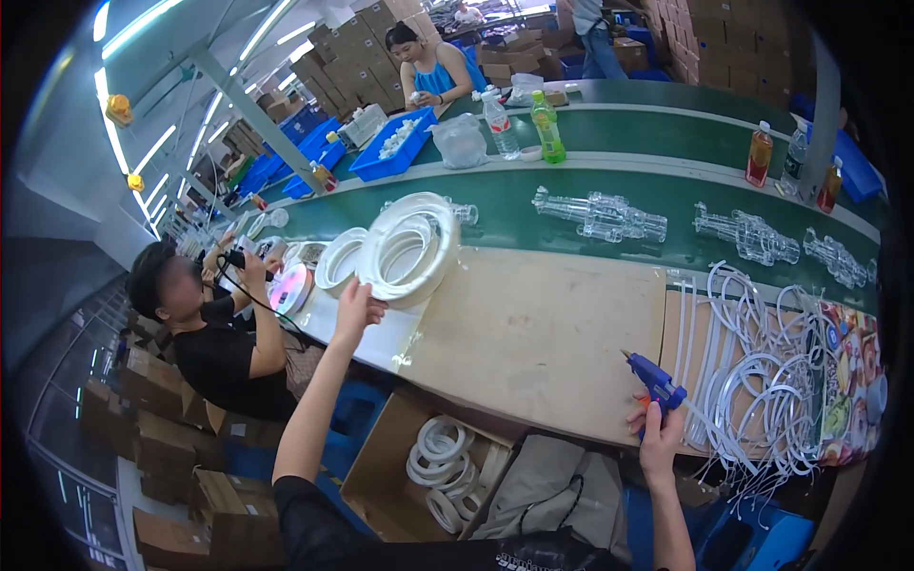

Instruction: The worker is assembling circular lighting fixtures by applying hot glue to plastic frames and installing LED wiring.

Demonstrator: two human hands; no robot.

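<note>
My left hand (358, 314) is at the near left edge of a large white ring (446, 249), its fingers and thumb closed about the rim. Smaller white rings show inside that ring's opening, and another group of white rings (328, 266) lies just left of it. In my right hand (657, 433) is a blue hot glue gun (657, 381), held over the right part of the tan work board (533, 333) with its nozzle pointing up and left. A pale glue stick or tube (703, 423) runs from its rear toward a tangle of clear-white tubes (752, 371).
Clear plastic figure-like parts (605, 217) lie along the green conveyor (514, 195). Bottles (545, 126) and a blue tray (395, 143) stand beyond. A co-worker (214, 324) sits at left; another person (438, 71) works across. Below the bench, a cardboard box (381, 476) holds white rings.
</note>
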